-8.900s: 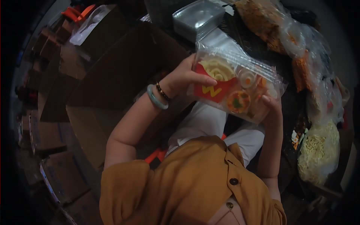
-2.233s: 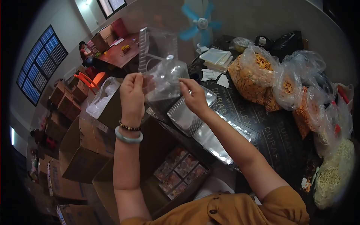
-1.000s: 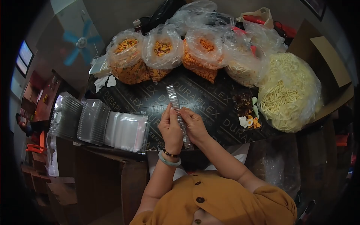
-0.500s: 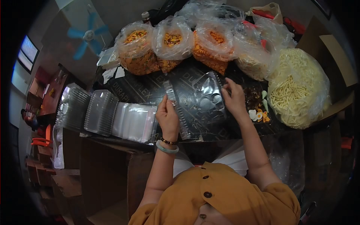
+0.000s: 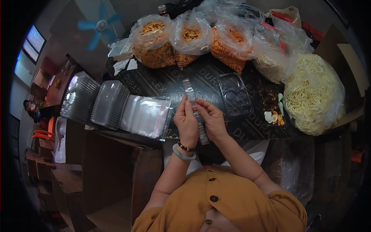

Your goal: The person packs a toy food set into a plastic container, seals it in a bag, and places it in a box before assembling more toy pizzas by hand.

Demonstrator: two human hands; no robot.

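Observation:
Both hands meet over the table's near middle. My left hand [image 5: 187, 123], with a bead bracelet and a pale bangle at the wrist, has its fingers closed on a narrow clear plastic tray [image 5: 203, 135] held edge-on. From the other side, my right hand [image 5: 212, 120] pinches the same plastic near its middle, thumb and fingertips close to the left fingers. A ribbed edge shows above and below the hands. To the right, a clear compartmented tray [image 5: 235, 94] lies flat on the black table [image 5: 154, 79].
Stacked clear trays [image 5: 79, 96] and clear plastic bags [image 5: 143, 116] line the left side. Open bags of orange snacks [image 5: 152, 50] stand along the back. A big bag of pale sticks [image 5: 315, 92] sits at right, near small coloured pieces [image 5: 274, 118]. An open cardboard box [image 5: 112, 178] stands below left.
My right hand has left the flat tray on the table and moved left to the plastic in my left hand. Both hands now grip it. The view has shifted slightly.

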